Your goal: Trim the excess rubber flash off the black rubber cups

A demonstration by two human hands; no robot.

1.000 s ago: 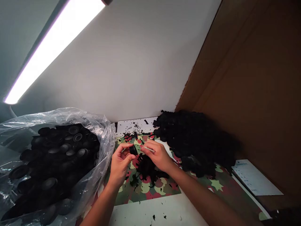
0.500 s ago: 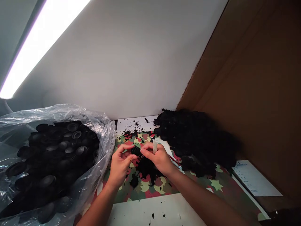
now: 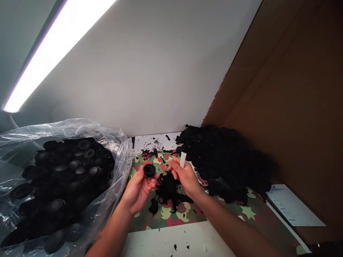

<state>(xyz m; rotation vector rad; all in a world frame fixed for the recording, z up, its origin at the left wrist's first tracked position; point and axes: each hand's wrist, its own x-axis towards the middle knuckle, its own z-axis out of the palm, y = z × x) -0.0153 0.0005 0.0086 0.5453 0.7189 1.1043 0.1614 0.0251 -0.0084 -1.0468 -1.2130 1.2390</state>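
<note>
My left hand holds a round black rubber part between thumb and fingers, its ringed, hollow face turned up toward me. Close on the right, my right hand is closed around a slim tool with a whitish handle that sticks up out of the fist; its working end is hidden by the fingers. The two hands are apart. Below and between them, black scraps lie heaped on a camouflage-patterned mat.
At left a clear plastic bag is full of similar black rubber parts. A large dark pile sits at right against a cardboard sheet. A printed white paper lies far right. A lamp hangs upper left.
The left hand has turned the rubber part so its open face shows. My right hand has drawn away to the right, still with the white-handled tool.
</note>
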